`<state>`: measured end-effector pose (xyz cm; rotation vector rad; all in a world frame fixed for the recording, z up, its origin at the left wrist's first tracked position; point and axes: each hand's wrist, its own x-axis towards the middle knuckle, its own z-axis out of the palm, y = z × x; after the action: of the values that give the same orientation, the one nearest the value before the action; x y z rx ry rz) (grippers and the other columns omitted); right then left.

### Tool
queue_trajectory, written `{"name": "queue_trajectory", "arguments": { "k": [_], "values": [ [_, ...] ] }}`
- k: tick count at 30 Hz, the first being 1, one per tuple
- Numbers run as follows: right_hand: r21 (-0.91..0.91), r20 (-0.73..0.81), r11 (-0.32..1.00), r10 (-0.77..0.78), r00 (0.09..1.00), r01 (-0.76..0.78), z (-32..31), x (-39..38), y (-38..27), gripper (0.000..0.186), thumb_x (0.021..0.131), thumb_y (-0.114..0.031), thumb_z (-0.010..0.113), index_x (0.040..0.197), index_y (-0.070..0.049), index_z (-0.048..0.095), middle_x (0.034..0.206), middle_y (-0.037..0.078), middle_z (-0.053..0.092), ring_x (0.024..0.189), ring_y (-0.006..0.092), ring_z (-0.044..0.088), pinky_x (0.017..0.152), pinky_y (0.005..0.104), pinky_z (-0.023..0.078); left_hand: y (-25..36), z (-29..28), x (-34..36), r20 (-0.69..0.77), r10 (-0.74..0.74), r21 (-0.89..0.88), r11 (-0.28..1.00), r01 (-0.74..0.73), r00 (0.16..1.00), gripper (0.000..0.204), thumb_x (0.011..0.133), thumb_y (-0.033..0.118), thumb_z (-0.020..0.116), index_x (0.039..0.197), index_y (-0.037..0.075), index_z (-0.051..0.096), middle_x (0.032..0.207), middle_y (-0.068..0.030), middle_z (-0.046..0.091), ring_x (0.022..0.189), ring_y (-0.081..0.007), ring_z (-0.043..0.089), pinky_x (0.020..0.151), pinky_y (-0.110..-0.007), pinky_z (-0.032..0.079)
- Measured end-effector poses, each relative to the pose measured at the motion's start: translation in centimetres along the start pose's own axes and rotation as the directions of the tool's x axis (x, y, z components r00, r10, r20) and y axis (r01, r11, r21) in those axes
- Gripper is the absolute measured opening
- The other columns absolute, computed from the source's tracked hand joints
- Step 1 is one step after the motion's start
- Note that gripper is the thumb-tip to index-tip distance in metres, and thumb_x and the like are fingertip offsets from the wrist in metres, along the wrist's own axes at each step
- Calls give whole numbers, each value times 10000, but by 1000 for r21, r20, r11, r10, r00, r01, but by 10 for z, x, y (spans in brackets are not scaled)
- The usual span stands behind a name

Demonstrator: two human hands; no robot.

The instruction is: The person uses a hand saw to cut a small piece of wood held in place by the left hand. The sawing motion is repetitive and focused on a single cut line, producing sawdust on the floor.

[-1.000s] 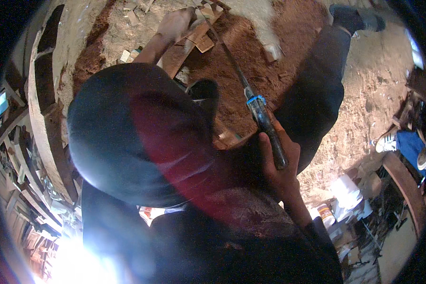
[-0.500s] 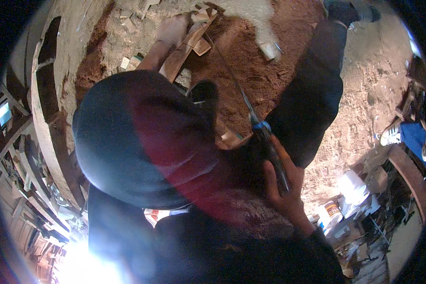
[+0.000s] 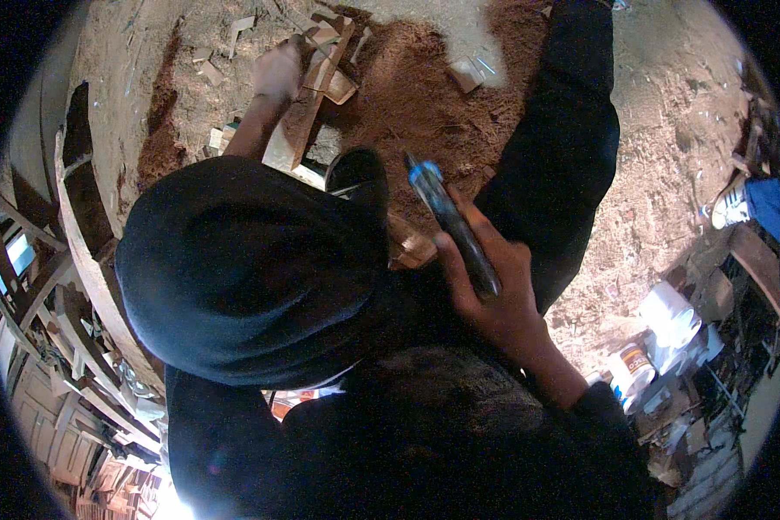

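My right hand [image 3: 503, 286] is closed round the black handle of a long tool [image 3: 451, 217] with a blue collar; little of its narrow metal shaft shows. My left hand [image 3: 277, 74] is at the top, closed beside a wooden strip [image 3: 312, 113] and several small offcuts [image 3: 329, 35]; what its fingers hold is hard to make out. Below these, reddish sawdust [image 3: 425, 104] covers the ground. My bent, dark-clad left leg [image 3: 243, 260] fills the middle left, and my right leg [image 3: 563, 147] stretches up the right side.
Curved timbers [image 3: 74, 225] and piled wood pieces line the left edge. At the right lie a white container [image 3: 667, 312], a labelled tub [image 3: 633, 368] and scrap. A light shoe [image 3: 728, 208] with blue cloth shows at the right rim, beside a brown board [image 3: 758, 269].
The tool's handle has shifted up and left in the picture, and its long shaft, clear earlier, barely shows. My left hand appears farther left and slightly lower. The view has also moved a little.
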<state>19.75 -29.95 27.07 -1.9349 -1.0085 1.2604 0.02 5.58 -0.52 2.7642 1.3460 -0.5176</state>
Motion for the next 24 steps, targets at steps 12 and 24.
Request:
{"name": "queue_trajectory", "arguments": {
  "k": [12,24],
  "values": [
    [8,-8,1000,0,1000,0,-2,14,-2,406,1016,-92,622,1409,6,594,897,140,747,754,73,657,650,263,505,6,-18,-12,-128,69,47,997,-64,989,186,875,158,687,1027,54,662,903,-162,743,832,-351,753,752,-458,612],
    [-102,-21,992,-77,997,75,-10,-12,0,434,1041,-152,579,1424,49,558,1136,223,738,877,151,692,785,289,528,0,2,-3,-210,95,-64,992,-111,973,303,820,93,752,1101,71,640,937,-162,750,901,-333,755,764,-445,618]
  ]
}}
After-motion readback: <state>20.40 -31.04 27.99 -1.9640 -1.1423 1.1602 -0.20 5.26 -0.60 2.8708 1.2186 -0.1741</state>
